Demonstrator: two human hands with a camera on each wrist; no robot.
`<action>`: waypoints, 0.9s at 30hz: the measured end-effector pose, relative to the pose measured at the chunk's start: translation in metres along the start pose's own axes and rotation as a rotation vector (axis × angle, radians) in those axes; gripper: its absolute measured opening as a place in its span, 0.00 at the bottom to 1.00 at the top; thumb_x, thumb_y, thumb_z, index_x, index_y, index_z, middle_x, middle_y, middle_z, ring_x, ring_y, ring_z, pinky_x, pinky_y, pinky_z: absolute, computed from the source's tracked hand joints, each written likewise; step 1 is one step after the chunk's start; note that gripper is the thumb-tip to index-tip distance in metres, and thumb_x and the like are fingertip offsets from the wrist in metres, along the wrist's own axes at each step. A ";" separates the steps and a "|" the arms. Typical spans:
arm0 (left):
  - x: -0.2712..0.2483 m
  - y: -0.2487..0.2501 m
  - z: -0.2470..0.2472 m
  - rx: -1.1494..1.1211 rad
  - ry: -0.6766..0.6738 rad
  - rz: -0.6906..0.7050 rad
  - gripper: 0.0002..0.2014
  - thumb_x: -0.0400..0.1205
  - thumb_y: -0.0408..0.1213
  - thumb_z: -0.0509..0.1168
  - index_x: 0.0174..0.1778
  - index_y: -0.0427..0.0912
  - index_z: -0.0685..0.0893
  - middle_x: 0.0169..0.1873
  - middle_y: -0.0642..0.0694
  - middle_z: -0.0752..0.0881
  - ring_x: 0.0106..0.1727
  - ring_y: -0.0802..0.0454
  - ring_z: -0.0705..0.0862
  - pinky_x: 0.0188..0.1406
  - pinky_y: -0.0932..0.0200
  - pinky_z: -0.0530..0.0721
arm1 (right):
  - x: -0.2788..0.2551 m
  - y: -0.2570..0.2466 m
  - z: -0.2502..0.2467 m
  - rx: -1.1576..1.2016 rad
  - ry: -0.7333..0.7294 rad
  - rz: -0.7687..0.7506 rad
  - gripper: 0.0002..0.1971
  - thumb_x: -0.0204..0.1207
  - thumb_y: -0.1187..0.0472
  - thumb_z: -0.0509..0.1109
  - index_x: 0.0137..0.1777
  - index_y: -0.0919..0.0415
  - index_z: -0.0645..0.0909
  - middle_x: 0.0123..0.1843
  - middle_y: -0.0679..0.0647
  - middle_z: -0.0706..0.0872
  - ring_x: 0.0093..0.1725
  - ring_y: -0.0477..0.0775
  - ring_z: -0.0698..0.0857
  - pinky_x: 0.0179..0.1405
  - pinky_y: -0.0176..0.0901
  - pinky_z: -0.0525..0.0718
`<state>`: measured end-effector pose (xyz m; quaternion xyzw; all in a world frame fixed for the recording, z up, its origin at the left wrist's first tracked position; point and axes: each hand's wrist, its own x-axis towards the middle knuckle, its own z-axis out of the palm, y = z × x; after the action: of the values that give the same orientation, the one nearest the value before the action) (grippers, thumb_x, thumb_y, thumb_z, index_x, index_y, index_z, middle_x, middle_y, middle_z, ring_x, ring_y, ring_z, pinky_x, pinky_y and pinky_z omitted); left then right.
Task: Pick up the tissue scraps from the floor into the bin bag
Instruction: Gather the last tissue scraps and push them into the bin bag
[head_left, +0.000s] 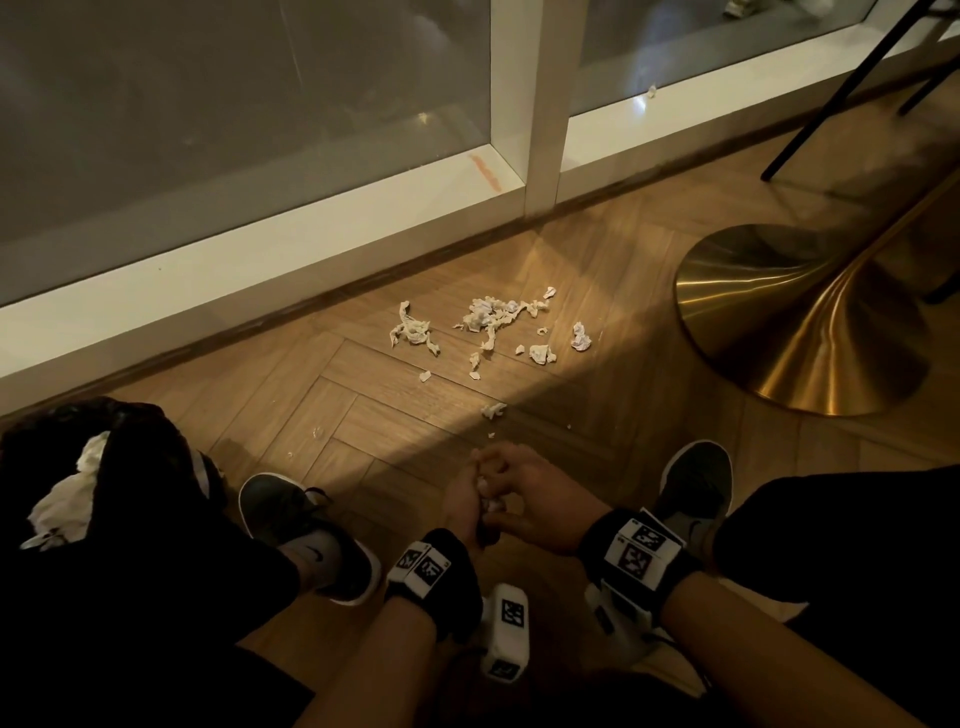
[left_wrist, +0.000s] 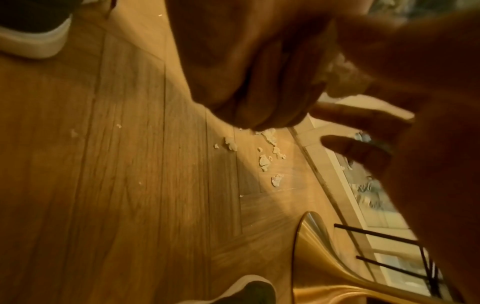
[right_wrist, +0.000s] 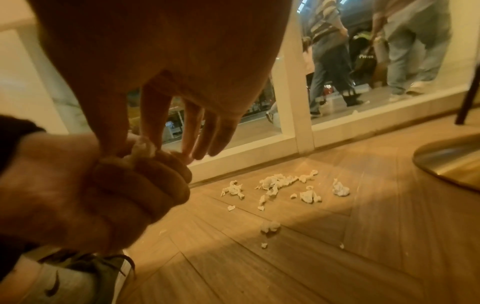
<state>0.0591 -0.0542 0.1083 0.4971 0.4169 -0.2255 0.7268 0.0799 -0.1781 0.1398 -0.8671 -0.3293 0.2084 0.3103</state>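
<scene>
Left hand (head_left: 464, 506) clutching tissue wad (right_wrist: 141, 149), scraps (head_left: 488, 319) near window frame (head_left: 260, 270)

Café or shop: street-front window (right_wrist: 363, 82), brass table base (head_left: 795, 322).

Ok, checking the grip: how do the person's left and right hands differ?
The left hand is balled into a fist around a crumpled white tissue wad; the right hand has straight fingers, only thumb and forefinger pinching the wad's top. The left hand hides most of the wad; the right hand covers little. Both meet above the herringbone wooden floor.
</scene>
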 end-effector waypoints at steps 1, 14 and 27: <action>-0.002 -0.001 0.001 -0.004 -0.025 -0.013 0.20 0.86 0.49 0.54 0.31 0.45 0.78 0.18 0.49 0.73 0.15 0.56 0.69 0.17 0.69 0.63 | 0.001 0.002 0.001 0.051 0.001 0.021 0.05 0.73 0.56 0.73 0.44 0.56 0.86 0.69 0.50 0.75 0.66 0.46 0.73 0.66 0.46 0.75; 0.000 0.006 -0.001 -0.234 -0.158 0.088 0.21 0.86 0.51 0.54 0.56 0.37 0.83 0.48 0.37 0.87 0.47 0.48 0.88 0.35 0.59 0.86 | 0.003 -0.007 0.011 -0.003 0.306 0.015 0.05 0.72 0.57 0.74 0.45 0.51 0.90 0.63 0.46 0.79 0.62 0.51 0.74 0.60 0.51 0.76; -0.005 0.012 0.003 -0.047 -0.174 -0.088 0.14 0.88 0.36 0.50 0.41 0.41 0.78 0.35 0.44 0.81 0.32 0.53 0.83 0.26 0.61 0.84 | 0.005 -0.006 -0.002 0.196 0.191 0.144 0.04 0.66 0.63 0.79 0.37 0.59 0.86 0.56 0.50 0.81 0.55 0.47 0.80 0.55 0.48 0.82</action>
<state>0.0666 -0.0523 0.1192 0.4397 0.3791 -0.2898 0.7609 0.0821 -0.1724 0.1444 -0.8698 -0.2134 0.1778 0.4078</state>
